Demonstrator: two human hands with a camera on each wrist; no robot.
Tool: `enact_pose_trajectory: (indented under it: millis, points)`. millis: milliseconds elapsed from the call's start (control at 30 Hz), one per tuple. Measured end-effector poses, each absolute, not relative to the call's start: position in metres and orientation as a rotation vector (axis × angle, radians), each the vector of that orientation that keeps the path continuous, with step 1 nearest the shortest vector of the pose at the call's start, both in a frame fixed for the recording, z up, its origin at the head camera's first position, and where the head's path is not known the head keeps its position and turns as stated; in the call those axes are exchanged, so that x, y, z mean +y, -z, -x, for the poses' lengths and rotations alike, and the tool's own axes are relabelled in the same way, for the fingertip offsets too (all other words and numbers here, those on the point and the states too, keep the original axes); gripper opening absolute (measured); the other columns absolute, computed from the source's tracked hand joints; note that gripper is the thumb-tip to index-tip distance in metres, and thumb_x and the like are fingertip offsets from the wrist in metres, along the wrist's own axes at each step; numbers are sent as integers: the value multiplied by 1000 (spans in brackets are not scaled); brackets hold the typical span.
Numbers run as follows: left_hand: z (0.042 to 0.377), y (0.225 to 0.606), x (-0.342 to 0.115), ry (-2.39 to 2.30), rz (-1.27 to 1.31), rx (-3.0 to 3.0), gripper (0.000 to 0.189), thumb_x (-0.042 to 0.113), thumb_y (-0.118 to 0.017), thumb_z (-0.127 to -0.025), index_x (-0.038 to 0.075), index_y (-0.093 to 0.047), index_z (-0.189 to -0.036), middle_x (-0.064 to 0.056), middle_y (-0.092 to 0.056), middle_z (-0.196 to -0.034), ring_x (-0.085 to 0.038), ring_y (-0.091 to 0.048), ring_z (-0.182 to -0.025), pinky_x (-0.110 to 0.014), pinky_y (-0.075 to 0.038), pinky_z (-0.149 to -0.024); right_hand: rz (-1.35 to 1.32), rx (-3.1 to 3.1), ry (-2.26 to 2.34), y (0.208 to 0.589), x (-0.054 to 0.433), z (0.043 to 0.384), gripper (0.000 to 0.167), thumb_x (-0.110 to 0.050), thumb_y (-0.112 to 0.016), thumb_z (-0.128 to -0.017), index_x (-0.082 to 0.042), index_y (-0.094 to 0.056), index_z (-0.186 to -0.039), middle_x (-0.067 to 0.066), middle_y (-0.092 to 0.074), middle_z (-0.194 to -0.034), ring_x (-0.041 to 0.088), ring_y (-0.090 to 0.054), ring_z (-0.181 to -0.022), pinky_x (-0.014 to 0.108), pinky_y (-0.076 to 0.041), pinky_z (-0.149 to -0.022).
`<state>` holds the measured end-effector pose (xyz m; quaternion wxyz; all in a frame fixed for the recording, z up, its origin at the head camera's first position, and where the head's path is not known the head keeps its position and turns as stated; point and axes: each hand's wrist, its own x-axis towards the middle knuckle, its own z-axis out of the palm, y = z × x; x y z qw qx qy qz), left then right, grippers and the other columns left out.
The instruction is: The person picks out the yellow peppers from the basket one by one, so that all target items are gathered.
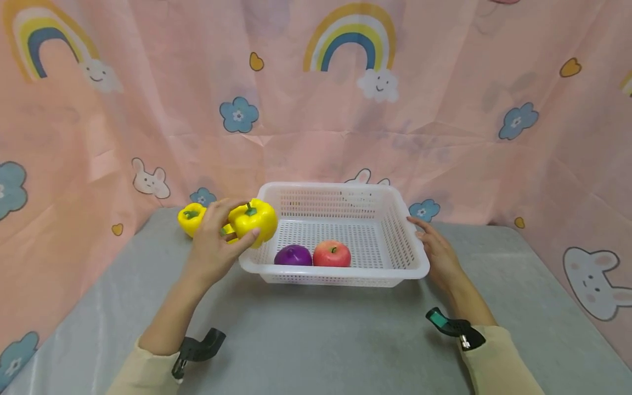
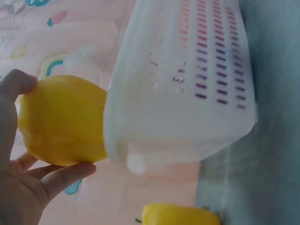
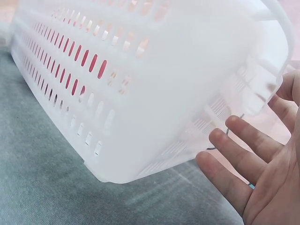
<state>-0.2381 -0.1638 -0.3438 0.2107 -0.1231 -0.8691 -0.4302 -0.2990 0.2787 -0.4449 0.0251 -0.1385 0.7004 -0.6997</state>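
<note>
My left hand [image 1: 209, 249] holds a yellow bell pepper [image 1: 257, 220] between thumb and fingers, over the left rim of a white plastic basket [image 1: 336, 274]. The pepper's green stem points up. In the left wrist view the bell pepper [image 2: 65, 122] overlaps the basket's rim. Inside the basket, near its front wall, lie a round purple vegetable [image 1: 293, 255] and a red apple [image 1: 332, 254], side by side. At the basket's right rim is my right hand [image 1: 441, 258]; in the right wrist view its fingers [image 3: 246, 140] are spread and fairly straight beside the basket wall.
Another yellow bell pepper [image 1: 191, 218] sits on the grey table [image 1: 336, 340] behind my left hand, and more yellow shows between that hand's fingers. A pink patterned cloth [image 1: 316, 142] hangs behind the table.
</note>
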Motion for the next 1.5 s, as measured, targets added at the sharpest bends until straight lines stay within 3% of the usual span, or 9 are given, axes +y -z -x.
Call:
enact_pose_trajectory:
  millis: [367,633,800,1067,1267,1367,1500]
  points:
    - [234,327,-181,1148,310,-2325,52,17,-75,-90,12,-58,-139,-17,-51,-140,-40,-57,-122,-58,-57,-91,422,2161,2163,441,282,301,46,-30,-39,-110,-20,-35,-155,-13,-60,-127,2,-68,-102,22,-60,-77]
    - [232,323,-193,1172,248,-2303,51,19,-74,-91,18,-58,-140,-16,-50,-140,-38,-56,-122,-60,-56,-92,408,2194,2127,442,281,301,49,-33,-39,-110,-19,-34,-156,-14,-60,-129,2,-67,-104,22,-60,-80]
    - [231,319,-201,1151,143,-2253,52,19,-75,-90,14,-58,-139,-17,-49,-137,-34,-52,-125,-61,-55,-93,410,2190,2133,442,279,302,49,-33,-39,-110,-18,-33,-156,-14,-58,-132,2,-67,-105,21,-60,-82]
    - [230,315,-215,1141,-14,-2245,54,19,-76,-90,16,-58,-140,-11,-49,-141,-21,-46,-129,-56,-55,-97,384,2184,2129,442,277,302,50,-33,-40,-110,-19,-33,-157,-15,-55,-134,1,-65,-107,21,-59,-82]
    - [232,316,-226,1129,-24,-2290,54,21,-76,-91,20,-59,-141,-9,-50,-141,-23,-48,-127,-51,-55,-98,400,2179,2135,443,277,301,48,-32,-40,-110,-20,-34,-156,-14,-56,-132,2,-65,-106,22,-59,-82]
    - [234,318,-232,1105,4,-2312,53,22,-76,-90,20,-61,-141,-7,-52,-142,-23,-49,-128,-41,-57,-96,408,2175,2139,444,277,301,47,-32,-39,-110,-20,-34,-155,-14,-57,-131,2,-66,-105,22,-59,-81]
    - [236,321,-237,1078,31,-2351,53,25,-76,-91,18,-60,-141,-9,-52,-144,-26,-49,-130,-42,-57,-96,418,2173,2145,444,278,301,46,-31,-39,-110,-19,-35,-155,-15,-58,-131,2,-66,-105,22,-60,-81]
